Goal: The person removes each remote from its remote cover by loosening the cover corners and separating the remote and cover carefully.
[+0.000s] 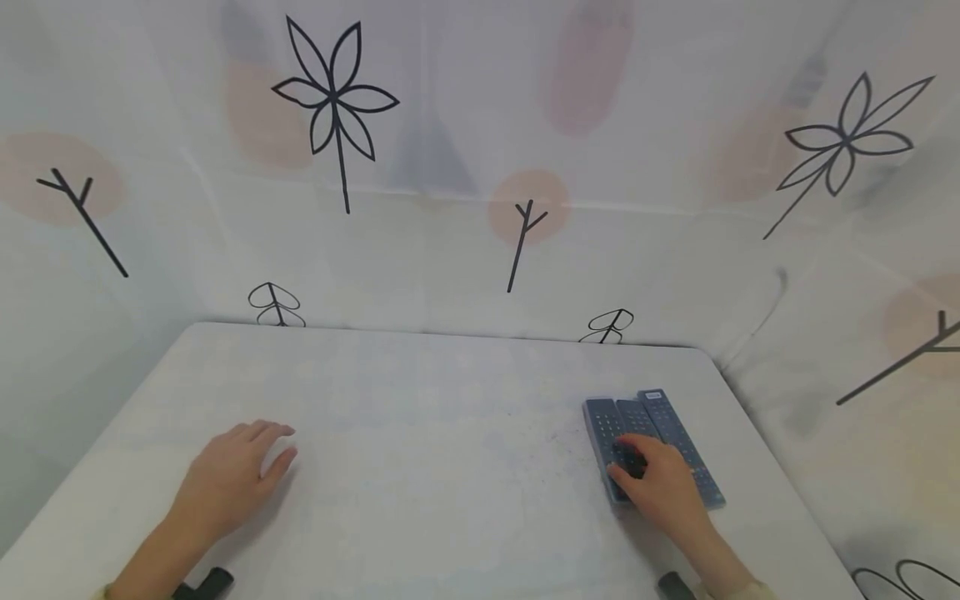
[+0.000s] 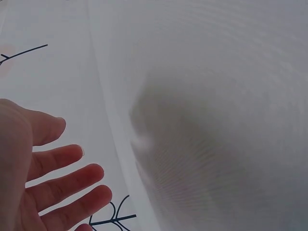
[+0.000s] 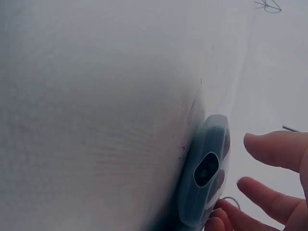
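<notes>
Hands: well apart; left hand (image 1: 232,479) at 8 o'clock in the head view, right hand (image 1: 663,479) at 4 o'clock.
Left fingers: loosely extended, thumb spread, nothing held.
Right fingers: bent over the remotes, thumb and nearest finger parted; right wrist view shows a gap between thumb and casing. Lower fingers overlap its edge; contact cannot be told.
Backdrop: white fabric (image 1: 427,267), from 9 o'clock through 12 to 3; black line flowers at 11 and 2.
Tabletop: white table (image 1: 420,433), rounded far corners, spread across the 6 o'clock half.
Remotes: three, bluish, side by side at 4 o'clock, rows of pale marks. Nine-o'clock-side remote (image 1: 602,425) and centre remote (image 1: 634,407) lie close; three-o'clock-side remote (image 1: 678,433) slants from 11 towards 5.
Casing: translucent casing (image 3: 216,124) around one remote's end; which remote, cannot tell.
Opening: dark oval opening (image 3: 207,170) in that end.
Dark patch: dark patch (image 1: 634,461) between right thumb and fingers; object or shadow, unclear.
Label: pale label (image 1: 654,395) at the slanted remote's far end.
</notes>
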### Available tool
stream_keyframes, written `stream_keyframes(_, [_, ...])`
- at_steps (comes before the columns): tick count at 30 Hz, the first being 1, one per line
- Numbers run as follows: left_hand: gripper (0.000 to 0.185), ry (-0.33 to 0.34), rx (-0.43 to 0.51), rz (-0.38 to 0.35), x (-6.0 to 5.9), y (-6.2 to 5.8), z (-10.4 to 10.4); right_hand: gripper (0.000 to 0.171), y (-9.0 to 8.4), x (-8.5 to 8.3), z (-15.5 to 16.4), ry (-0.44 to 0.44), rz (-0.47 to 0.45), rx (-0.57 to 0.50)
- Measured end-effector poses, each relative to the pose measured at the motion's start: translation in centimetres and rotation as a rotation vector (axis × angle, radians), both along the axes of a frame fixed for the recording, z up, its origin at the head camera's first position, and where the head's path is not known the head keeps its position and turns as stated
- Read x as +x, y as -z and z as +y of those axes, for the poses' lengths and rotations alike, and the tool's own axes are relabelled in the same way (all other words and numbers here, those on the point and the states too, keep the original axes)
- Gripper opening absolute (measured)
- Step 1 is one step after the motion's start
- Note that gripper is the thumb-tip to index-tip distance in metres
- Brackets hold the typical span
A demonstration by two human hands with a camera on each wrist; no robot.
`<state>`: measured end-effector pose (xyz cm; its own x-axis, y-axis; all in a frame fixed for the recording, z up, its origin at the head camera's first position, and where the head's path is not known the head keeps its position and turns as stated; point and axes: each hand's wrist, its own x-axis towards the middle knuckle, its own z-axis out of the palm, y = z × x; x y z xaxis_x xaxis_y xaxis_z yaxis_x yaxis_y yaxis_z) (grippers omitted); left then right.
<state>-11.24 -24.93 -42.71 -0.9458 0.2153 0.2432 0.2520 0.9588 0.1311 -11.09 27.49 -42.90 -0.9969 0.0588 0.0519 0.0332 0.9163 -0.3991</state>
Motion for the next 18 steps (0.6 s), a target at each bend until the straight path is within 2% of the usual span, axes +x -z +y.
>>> stream_keyframes(18, [0.025,0.01,0.022,0.009,0.07,0.57,0.25,0.051,0.65,-0.47,0.13,-0.032,-0.002,-0.015])
